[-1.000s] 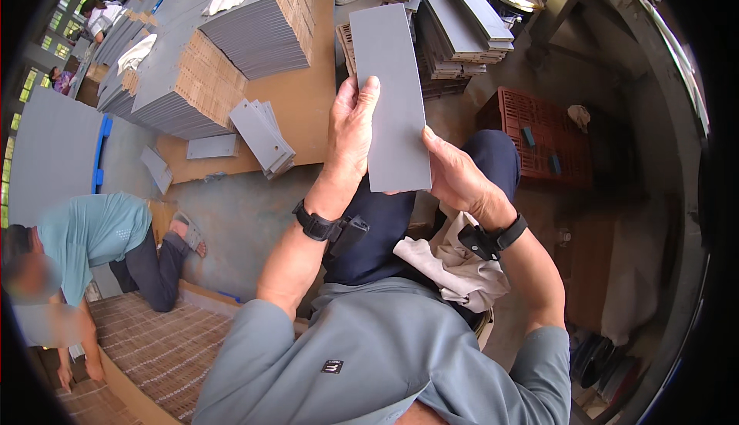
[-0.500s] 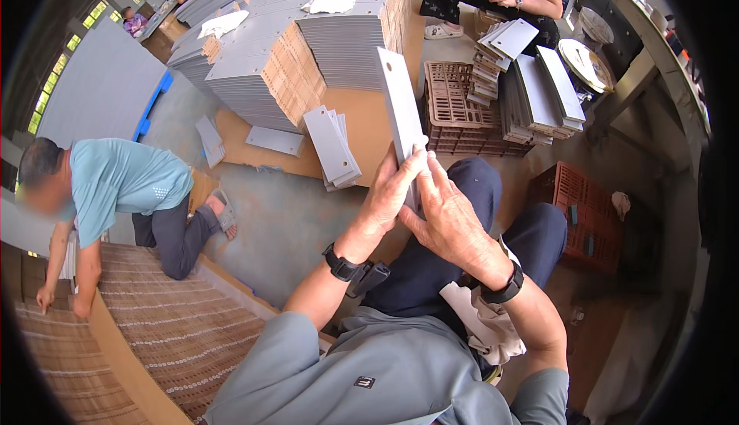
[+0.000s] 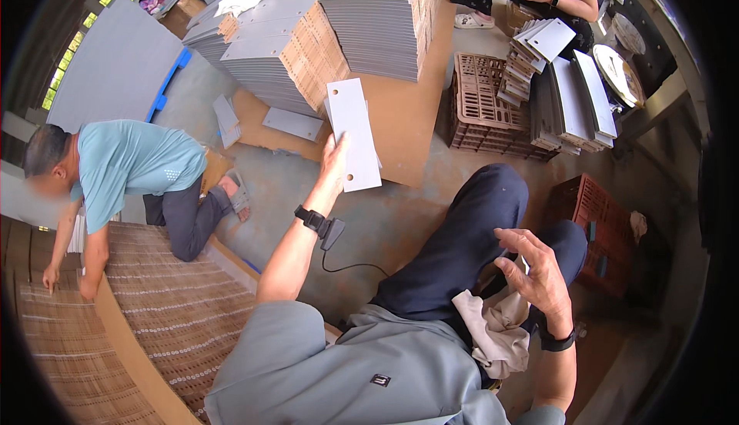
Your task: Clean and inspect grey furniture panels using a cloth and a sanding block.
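Observation:
My left hand (image 3: 332, 167) grips the left edge of a flat grey-white board (image 3: 356, 128) with a round hole near each end. The board is over a small pile of similar boards, whose edges peek out at its sides; I cannot tell whether it rests on them. Raised near my right knee, my right hand (image 3: 536, 272) is open, fingers slightly bent and the thumb apart, with nothing in it. Below that hand a crumpled beige cloth (image 3: 496, 332) lies on my lap.
Tall stacks of grey boards (image 3: 377, 36) stand ahead on cardboard (image 3: 412, 125). A brown plastic crate (image 3: 477, 86) and more boards (image 3: 570, 105) are at right, near a seated person holding a board. Left, another person (image 3: 138, 163) bends over rows of brown panels (image 3: 169, 302). A red crate (image 3: 589, 229) stands right.
My left hand has carried the board left and lowered it toward the small pile. My right hand has let go and drawn back to the right. The view has shifted slightly.

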A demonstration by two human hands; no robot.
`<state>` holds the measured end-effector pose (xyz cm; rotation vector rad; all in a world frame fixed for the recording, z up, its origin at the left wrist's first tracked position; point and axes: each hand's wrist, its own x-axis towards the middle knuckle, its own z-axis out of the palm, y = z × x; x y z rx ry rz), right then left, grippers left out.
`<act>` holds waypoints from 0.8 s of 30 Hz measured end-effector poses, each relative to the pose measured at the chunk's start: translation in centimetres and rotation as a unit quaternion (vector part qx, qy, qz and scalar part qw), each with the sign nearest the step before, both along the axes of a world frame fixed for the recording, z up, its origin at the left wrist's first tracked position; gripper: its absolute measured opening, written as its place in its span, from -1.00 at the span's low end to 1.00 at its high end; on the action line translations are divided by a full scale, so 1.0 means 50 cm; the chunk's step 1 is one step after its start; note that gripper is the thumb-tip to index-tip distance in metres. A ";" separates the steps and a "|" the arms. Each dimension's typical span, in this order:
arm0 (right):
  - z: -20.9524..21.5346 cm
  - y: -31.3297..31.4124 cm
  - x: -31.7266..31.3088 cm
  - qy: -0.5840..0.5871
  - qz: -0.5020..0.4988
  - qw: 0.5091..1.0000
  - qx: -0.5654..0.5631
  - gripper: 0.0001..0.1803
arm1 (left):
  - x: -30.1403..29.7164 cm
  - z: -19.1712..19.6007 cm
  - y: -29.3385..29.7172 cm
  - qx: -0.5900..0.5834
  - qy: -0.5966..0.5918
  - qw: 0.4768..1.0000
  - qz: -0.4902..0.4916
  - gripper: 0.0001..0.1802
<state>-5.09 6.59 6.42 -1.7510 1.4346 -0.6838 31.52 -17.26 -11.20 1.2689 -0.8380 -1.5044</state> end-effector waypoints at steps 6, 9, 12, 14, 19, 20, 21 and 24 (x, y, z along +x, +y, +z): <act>0.001 -0.071 0.030 -0.068 -0.061 0.995 -0.029 -0.54 | 0.007 0.039 0.004 0.024 0.148 0.988 -0.036 -0.39; -0.012 -0.096 0.070 -0.122 -0.045 0.991 0.025 -0.42 | -0.021 0.062 0.014 0.002 0.202 0.979 -0.011 -0.42; -0.054 -0.115 0.103 -0.144 -0.039 0.985 0.083 -0.27 | -0.054 0.097 0.023 -0.069 0.210 0.975 -0.006 -0.46; -0.076 -0.126 0.121 -0.168 -0.055 0.979 0.104 -0.16 | -0.071 0.116 0.036 -0.108 0.219 0.970 -0.005 -0.47; -0.105 -0.156 0.158 -0.308 -0.120 0.926 0.181 -0.03 | -0.117 0.190 0.088 -0.077 0.271 0.959 0.028 -0.50; -0.104 -0.159 0.170 -0.343 -0.129 0.911 0.191 -0.04 | -0.129 0.194 0.095 -0.075 0.306 0.949 0.033 -0.52; -0.104 -0.161 0.179 -0.376 -0.138 0.894 0.201 -0.06 | -0.147 0.211 0.108 -0.075 0.313 0.946 0.043 -0.56; -0.122 -0.179 0.211 -0.440 -0.122 0.868 0.196 -0.12 | -0.174 0.212 0.123 -0.086 0.330 0.938 0.062 -0.56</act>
